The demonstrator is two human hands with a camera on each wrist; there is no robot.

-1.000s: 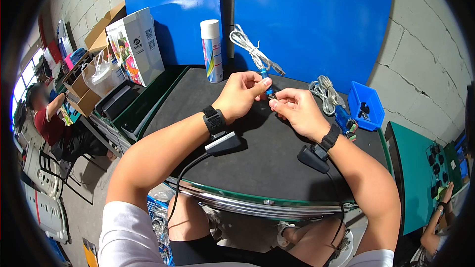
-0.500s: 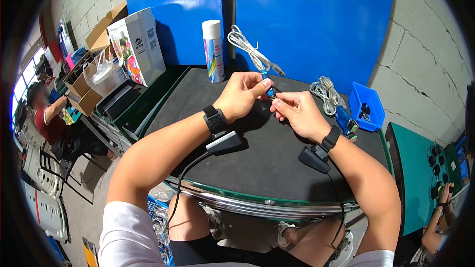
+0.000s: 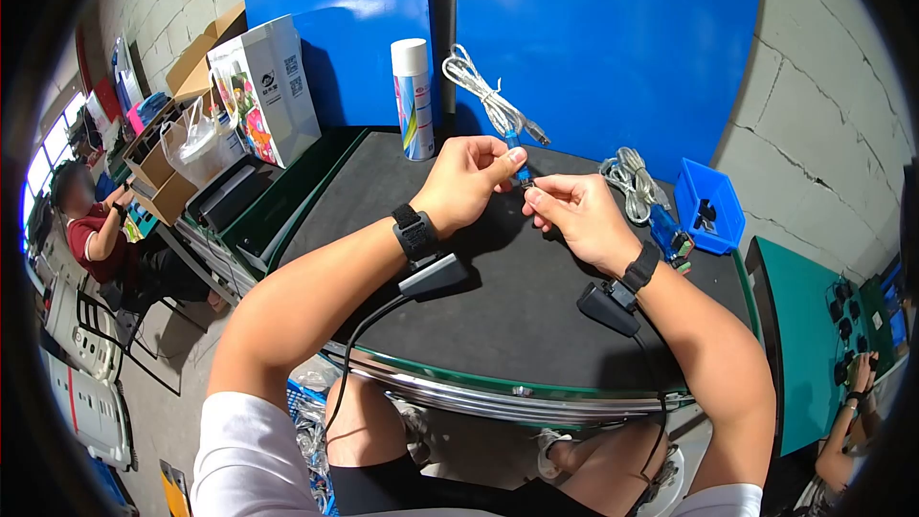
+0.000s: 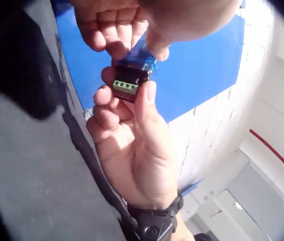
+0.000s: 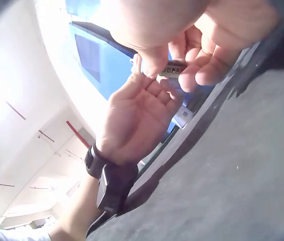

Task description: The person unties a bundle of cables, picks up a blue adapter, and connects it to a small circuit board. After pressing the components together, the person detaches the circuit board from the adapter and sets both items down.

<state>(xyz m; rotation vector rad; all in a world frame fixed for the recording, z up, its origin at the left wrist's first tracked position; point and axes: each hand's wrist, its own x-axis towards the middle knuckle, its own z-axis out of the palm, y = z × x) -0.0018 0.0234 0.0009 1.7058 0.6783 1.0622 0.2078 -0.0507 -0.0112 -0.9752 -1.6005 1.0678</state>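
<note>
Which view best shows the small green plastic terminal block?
Left wrist: the small green plastic terminal block faces the camera, its row of openings plainly visible. Right wrist: only a pale strip of openings between fingers. Head: too small to make out clearly.

The white box (image 3: 279, 120) bears 2 QR codes (image 3: 294, 76) and a black logo (image 3: 269, 82); no wording is legible.
</note>
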